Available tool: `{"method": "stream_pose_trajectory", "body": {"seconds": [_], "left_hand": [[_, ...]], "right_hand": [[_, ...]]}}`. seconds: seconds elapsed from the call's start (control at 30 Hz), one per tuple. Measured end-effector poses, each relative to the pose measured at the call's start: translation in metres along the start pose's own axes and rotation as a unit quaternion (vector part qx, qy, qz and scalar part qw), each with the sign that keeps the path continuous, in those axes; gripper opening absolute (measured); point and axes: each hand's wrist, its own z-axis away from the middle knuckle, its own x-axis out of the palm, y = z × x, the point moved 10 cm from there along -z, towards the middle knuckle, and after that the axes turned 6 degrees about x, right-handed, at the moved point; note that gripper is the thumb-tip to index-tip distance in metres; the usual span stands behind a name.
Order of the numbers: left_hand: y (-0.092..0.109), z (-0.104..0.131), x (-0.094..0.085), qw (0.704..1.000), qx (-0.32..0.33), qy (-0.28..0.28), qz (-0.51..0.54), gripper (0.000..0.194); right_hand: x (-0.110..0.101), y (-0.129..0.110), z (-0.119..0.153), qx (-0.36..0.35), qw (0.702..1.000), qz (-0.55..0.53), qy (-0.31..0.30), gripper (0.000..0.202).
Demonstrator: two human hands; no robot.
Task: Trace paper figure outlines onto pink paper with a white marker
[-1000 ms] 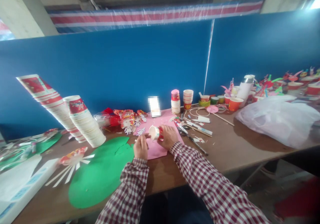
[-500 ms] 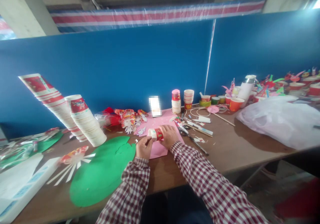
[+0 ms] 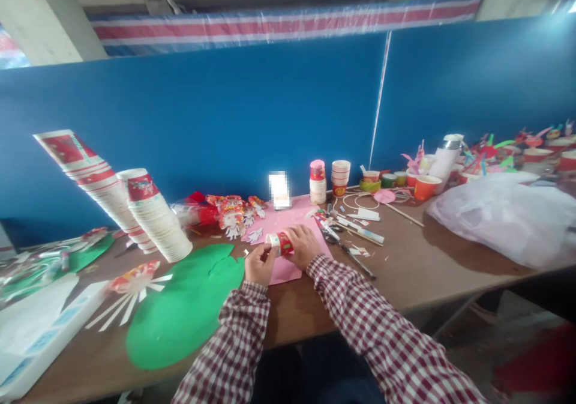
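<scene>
A red and white paper cup [image 3: 281,244] lies on its side between my two hands, above a pink sheet [image 3: 288,269] on the table. My right hand [image 3: 304,245] wraps over the cup's red end from the right. At the cup's pale end, my left hand [image 3: 261,263] has thumb and fingers pinched against it; a small detail between those fingertips is too fine to make out. Cut-out paper figures [image 3: 233,224] in red and white lie just behind my left hand.
Tall leaning stacks of paper cups [image 3: 157,221] stand left, behind a green paper shape [image 3: 180,320]. Pens and brushes [image 3: 360,233] lie right of the pink sheet. Short cup stacks [image 3: 317,188] stand at the back. A plastic bag [image 3: 499,218] and a white bottle [image 3: 445,161] sit farther right.
Both hands keep their hold on the cup in nearly the same place. The view has shifted very slightly; nothing else has visibly moved.
</scene>
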Motion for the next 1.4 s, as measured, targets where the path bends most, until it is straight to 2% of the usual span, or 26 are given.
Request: {"method": "stream_pose_trajectory", "body": {"seconds": [0.1,0.3,0.47,0.57,0.67,0.73,0.9,1.0,1.17,1.4], "left_hand": [[-0.002,0.0,0.001,1.0,-0.001,-0.003,0.001,0.024],[-0.014,0.003,0.004,0.999,-0.025,-0.004,0.032,0.031],[-0.015,0.004,-0.007,0.996,-0.038,0.048,0.058,0.036],[-0.011,0.004,-0.009,0.994,-0.044,0.062,0.082,0.054],[-0.012,0.005,0.003,0.986,-0.074,0.036,0.146,0.072],[-0.015,0.006,0.006,0.98,-0.092,0.038,0.173,0.07],[-0.034,0.008,-0.005,0.968,-0.139,0.102,0.185,0.062],[-0.043,0.008,-0.008,0.963,-0.161,0.112,0.185,0.058],[-0.046,0.009,-0.003,0.958,-0.181,0.096,0.199,0.054],[-0.053,0.01,-0.001,0.96,-0.187,0.094,0.188,0.056]], "right_hand": [[0.002,0.002,-0.001,-0.001,1.0,-0.008,-0.003,0.063],[0.005,0.012,-0.001,0.025,0.999,-0.03,0.004,0.054],[0.005,0.02,-0.001,0.057,0.995,-0.079,0.016,0.055],[0.007,0.02,0.0,0.071,0.989,-0.127,0.021,0.06],[0.01,0.016,0.001,0.08,0.98,-0.178,0.023,0.064],[0.012,0.013,0.002,0.079,0.974,-0.212,0.019,0.068],[0.017,0.011,0.002,0.086,0.952,-0.292,0.0,0.086],[0.02,0.013,0.002,0.101,0.94,-0.324,-0.013,0.078],[0.022,0.016,0.004,0.133,0.922,-0.363,-0.028,0.061],[0.028,0.025,0.003,0.163,0.883,-0.439,-0.032,0.056]]}}
